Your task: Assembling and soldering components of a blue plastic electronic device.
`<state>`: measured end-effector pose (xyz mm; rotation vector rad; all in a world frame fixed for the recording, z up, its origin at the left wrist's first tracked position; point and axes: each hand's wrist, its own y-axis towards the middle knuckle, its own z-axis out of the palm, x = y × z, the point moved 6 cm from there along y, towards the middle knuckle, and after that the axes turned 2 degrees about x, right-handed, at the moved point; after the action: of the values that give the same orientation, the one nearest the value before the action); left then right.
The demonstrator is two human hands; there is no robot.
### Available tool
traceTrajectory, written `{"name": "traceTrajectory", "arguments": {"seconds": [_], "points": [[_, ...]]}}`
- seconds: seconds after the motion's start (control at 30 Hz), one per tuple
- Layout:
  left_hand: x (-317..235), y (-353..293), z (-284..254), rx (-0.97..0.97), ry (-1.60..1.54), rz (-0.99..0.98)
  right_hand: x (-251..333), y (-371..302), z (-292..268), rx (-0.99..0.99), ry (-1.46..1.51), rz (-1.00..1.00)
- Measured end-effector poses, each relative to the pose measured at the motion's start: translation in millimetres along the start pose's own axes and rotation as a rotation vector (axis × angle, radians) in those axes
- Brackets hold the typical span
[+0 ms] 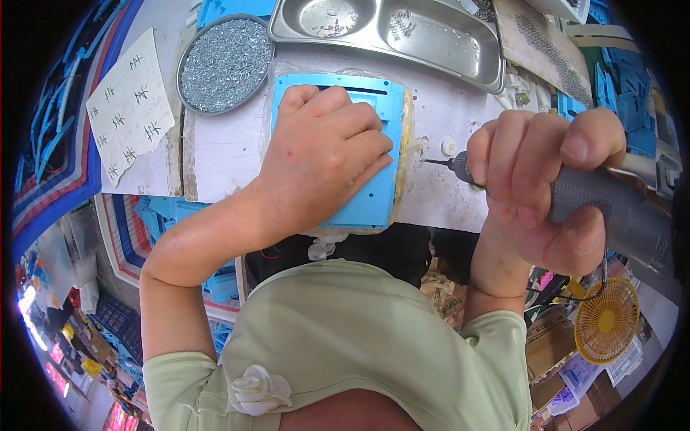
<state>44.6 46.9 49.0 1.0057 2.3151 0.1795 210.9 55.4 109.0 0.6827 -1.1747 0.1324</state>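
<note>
A light-blue plastic housing (pixel 363 205) lies on a padded block at the table's front edge. My left hand (pixel 320 154) rests over it with curled fingers, gripping it; the fingertips and whatever is under the palm are hidden. In my right hand (pixel 539 176) is a dark grey electric screwdriver (pixel 611 205), fingers wrapped round its body. The thin bit (pixel 433 161) points left toward the housing's right side, apart from it. A small white round piece (pixel 448 147) lies on the table near the bit.
A round tray of small screws (pixel 226 65) stands beyond the housing on the left. Behind is a steel compartment tray (pixel 438 43) with small metal parts. Marked paper (pixel 133 108) lies at left, blue plastic parts (pixel 636 108) at far right. A yellow fan (pixel 607 320) is below right.
</note>
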Motion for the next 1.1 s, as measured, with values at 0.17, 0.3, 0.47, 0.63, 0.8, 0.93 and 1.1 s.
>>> {"name": "traceTrajectory", "arguments": {"seconds": [0.17, 0.3, 0.47, 0.63, 0.8, 0.93, 1.1], "points": [[0.6, -10.0, -18.0, -0.046, -0.12, -0.045, 1.7, 0.2, 2.9, 0.003, 0.05, 0.002], [-8.4, -25.7, -22.6, -0.053, -0.255, -0.149, 4.7, 5.4, 13.8, 0.016, 0.111, 0.013], [-4.6, -33.6, -19.8, -0.042, -0.406, -0.29, 13.5, 12.9, 29.6, 0.056, 0.064, 0.051], [-6.3, -55.5, 3.5, 0.108, -1.143, -0.762, 24.6, 12.5, 36.2, 0.065, 0.148, -0.094], [-14.6, -59.0, 8.3, 0.095, -1.611, -0.993, 36.3, 16.3, 46.1, 0.137, 0.179, -0.145], [-17.3, -60.3, 11.8, 0.039, -1.704, -0.978, 35.2, 12.3, 51.1, 0.119, 0.168, -0.129], [-10.5, -55.8, -8.5, -0.087, -1.024, -0.564, 35.6, 5.6, 48.0, 0.079, 0.164, -0.128]]}}
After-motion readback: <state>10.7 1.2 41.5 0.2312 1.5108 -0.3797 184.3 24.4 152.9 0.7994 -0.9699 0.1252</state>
